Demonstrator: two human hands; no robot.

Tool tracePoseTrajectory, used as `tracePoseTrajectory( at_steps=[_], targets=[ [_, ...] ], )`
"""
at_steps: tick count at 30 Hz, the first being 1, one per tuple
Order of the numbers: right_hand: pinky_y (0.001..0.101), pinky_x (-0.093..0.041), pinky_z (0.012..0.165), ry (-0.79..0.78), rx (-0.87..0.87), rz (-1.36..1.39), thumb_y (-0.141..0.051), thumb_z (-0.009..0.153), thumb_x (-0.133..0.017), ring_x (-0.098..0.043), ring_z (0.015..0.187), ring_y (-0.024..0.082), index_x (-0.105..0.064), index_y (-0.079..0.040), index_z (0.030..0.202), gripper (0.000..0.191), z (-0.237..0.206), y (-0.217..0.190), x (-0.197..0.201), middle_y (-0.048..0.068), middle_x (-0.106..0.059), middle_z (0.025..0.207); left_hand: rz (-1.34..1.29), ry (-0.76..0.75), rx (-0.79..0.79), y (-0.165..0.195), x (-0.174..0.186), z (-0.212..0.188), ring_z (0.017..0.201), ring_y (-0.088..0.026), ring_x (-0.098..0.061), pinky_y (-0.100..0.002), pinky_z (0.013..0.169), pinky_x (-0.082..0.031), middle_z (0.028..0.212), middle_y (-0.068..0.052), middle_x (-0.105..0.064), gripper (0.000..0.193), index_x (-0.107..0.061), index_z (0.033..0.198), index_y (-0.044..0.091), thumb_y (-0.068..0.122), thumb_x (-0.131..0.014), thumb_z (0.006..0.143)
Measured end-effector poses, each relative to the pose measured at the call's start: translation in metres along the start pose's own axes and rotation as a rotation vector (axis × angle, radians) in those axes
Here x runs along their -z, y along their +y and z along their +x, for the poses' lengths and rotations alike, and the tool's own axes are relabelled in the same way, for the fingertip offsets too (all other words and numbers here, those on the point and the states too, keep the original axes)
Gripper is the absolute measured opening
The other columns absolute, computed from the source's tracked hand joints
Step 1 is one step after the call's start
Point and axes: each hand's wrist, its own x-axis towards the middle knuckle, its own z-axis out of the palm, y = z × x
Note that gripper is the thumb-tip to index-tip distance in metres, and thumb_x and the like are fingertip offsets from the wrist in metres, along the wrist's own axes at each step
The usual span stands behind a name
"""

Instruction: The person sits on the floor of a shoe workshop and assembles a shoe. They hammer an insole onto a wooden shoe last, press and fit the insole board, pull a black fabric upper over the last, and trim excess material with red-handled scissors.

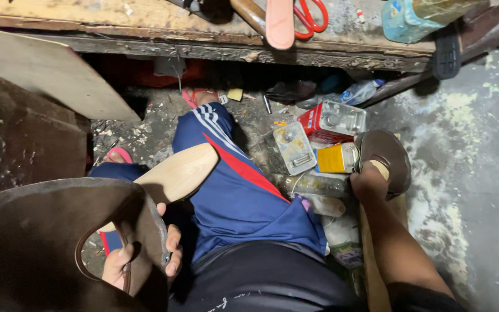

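- Two bare hands are busy, each with a piece of footwear, seen from above over the person's lap.
- The left hand (145, 254) sits low in the frame, its fingers (174, 245) curled shut around a dark brown sandal upper (41, 231) with a strap opening, together with a pale wooden sole (177, 173) that sticks out toward the knee.
- The wooden sole lies across the blue track trousers (238, 190), which have white stripes and a red band.
- The right hand (369, 184) reaches out to the side and presses down on a brown shoe (385, 153); its fingers are closed over the near edge of that shoe, though how tightly cannot be told.
- The brown shoe rests on top of a wooden post (371, 260) that runs down beside the right forearm.
- Just beside the brown shoe, on the dirty floor (480, 173), stand a yellow tin (333, 159), a red tin (330, 121) and a flat grey tin (294, 147), with a clear bottle (313, 185) lying near them.
- A foot in a pink flip-flop (197, 95) shows beyond the knee.
- Along the top edge runs a rough wooden desk (145, 26) carrying red-handled scissors (313, 14), a pink sole shape (279, 23) and a light blue plastic container (402, 20).
- A pale board (47, 72) leans at the upper left.
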Motion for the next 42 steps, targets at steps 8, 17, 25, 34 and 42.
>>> tracePoseTrajectory(
  at_steps=[8,17,25,34,42],
  targets=[
    [0.0544,-0.052,0.080,0.227,0.232,0.239,-0.013,0.088,-0.064,-0.063,0.091,0.045,-0.063,-0.002,0.099,0.015,-0.011,-0.042,0.034,0.022,-0.064,0.096,0.023,0.024,-0.018,-0.005,0.008,0.004,0.076,-0.034,-0.059,-0.040,0.064,-0.049,0.104,-0.023,-0.053,0.084,-0.035,0.155,0.005,0.042,-0.071,0.089],
    [0.0447,-0.054,0.077,0.194,0.844,0.603,-0.007,0.082,-0.070,-0.064,0.087,0.037,-0.061,-0.005,0.088,0.012,-0.064,-0.142,0.108,0.014,-0.065,0.094,-0.108,-0.010,-0.151,-0.012,-0.001,0.013,0.068,-0.032,-0.063,-0.036,0.056,-0.051,0.098,-0.023,-0.059,0.084,-0.041,0.151,0.001,0.036,-0.078,0.084],
    [0.0447,-0.054,0.082,0.283,1.016,0.730,-0.004,0.086,-0.072,-0.064,0.089,0.035,-0.055,-0.003,0.096,0.020,-0.067,-0.166,0.111,0.015,-0.064,0.100,-0.117,0.074,-0.154,-0.001,-0.016,0.004,0.065,-0.033,-0.065,-0.035,0.051,-0.051,0.096,-0.024,-0.061,0.083,-0.047,0.148,0.000,0.034,-0.077,0.079],
    [0.0442,-0.053,0.079,0.282,0.561,0.495,-0.006,0.087,-0.073,-0.064,0.091,0.038,-0.058,-0.004,0.099,0.019,-0.058,-0.137,0.103,0.017,-0.064,0.102,-0.164,0.029,-0.081,0.005,-0.009,0.002,0.063,-0.033,-0.063,-0.037,0.054,-0.052,0.095,-0.025,-0.060,0.083,-0.046,0.148,0.000,0.036,-0.076,0.080],
    [0.0391,-0.056,0.074,-0.168,0.958,0.623,-0.016,0.082,-0.074,-0.070,0.086,0.032,-0.065,-0.010,0.093,0.016,-0.108,-0.181,0.131,0.011,-0.069,0.092,-0.123,-0.005,-0.129,-0.004,-0.018,0.010,0.071,-0.032,-0.063,-0.038,0.052,-0.053,0.105,-0.023,-0.060,0.083,-0.046,0.142,-0.010,0.030,-0.082,0.079]
  ],
)
